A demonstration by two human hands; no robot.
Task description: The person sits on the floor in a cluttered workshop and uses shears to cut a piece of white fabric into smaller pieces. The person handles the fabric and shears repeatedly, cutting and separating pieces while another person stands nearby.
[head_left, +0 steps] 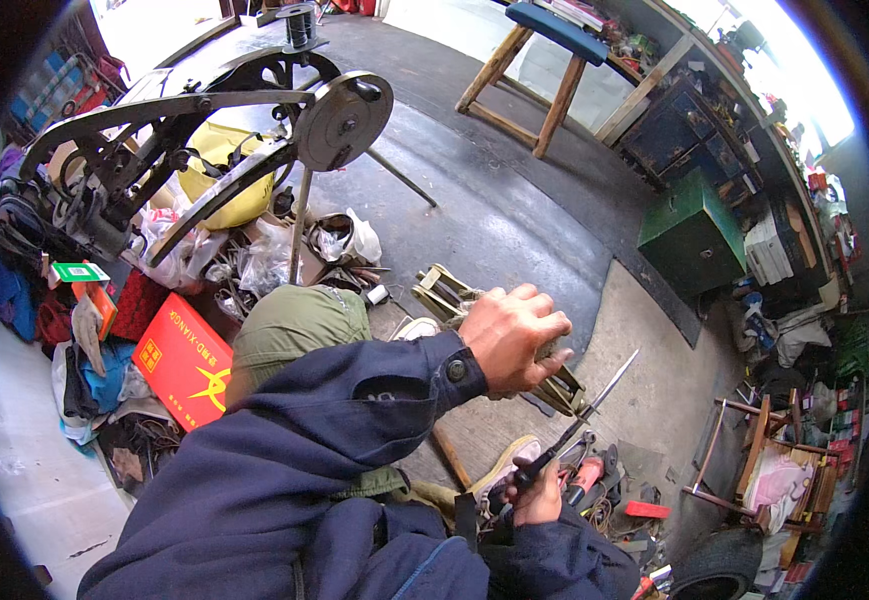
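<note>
My left hand [516, 338] is closed around the middle of a brass-coloured metal frame [441, 292] with slotted ends. One end shows beyond my knuckles and the other below my fingers; its middle is hidden. Lower right, my right hand [540, 497] is wrapped around the black handle of a tool with a long, thin, pointed silver blade [614, 384]. The blade slants up and right, passing close to the frame's lower end. Whether they touch, I cannot tell. My green-trousered knee [299, 335] and a light shoe [507, 463] are beneath my arms.
A black hand-cranked machine [339, 120] stands upper left above plastic bags and a yellow container [224, 175]. A red box [186, 362] lies left. Beyond are a blue-topped stool [559, 35] and green cabinet [692, 235]. At right sit a wooden chair [769, 470] and a tyre [719, 568].
</note>
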